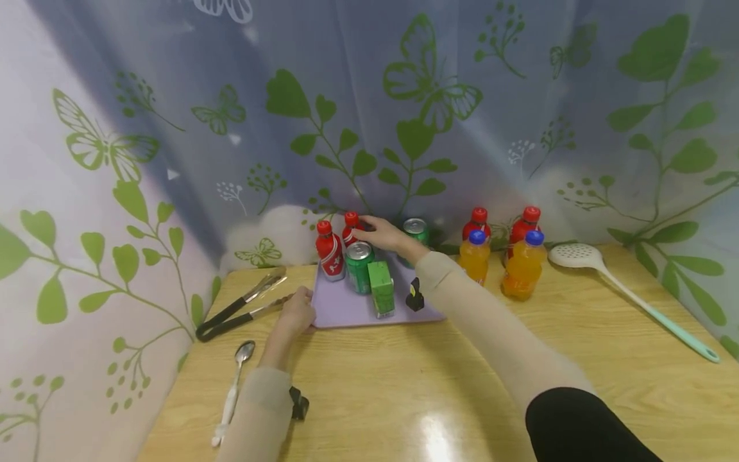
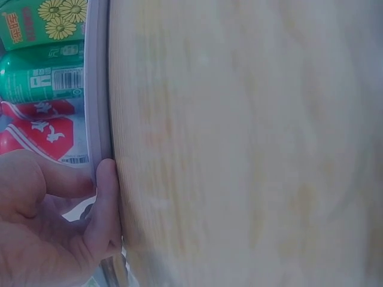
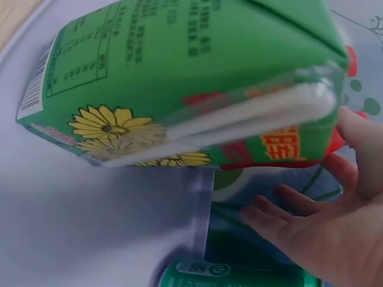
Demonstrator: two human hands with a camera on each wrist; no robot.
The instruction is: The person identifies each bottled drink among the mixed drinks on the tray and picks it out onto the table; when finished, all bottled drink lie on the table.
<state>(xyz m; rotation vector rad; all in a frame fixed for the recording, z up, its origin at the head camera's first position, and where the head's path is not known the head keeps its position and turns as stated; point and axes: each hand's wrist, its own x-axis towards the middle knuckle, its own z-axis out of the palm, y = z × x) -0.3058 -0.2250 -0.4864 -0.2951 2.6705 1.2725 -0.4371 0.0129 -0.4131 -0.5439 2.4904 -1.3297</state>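
Observation:
My left hand pinches the front left corner of a light purple tray; in the left wrist view, thumb and finger lie on either side of its rim. My right hand reaches over the tray to the rear red bottle, thumb and forefinger about its upper part, the other fingers loosely spread. Another red bottle stands beside it. In front are a green can and a green drink carton, which carries wrapped straws. A second green can stands behind my right wrist.
Two orange drink bottles with blue caps stand right of the tray, with two red bottles behind. Further right lies a slotted skimmer. Tongs and a spoon lie left. A patterned curtain rises behind.

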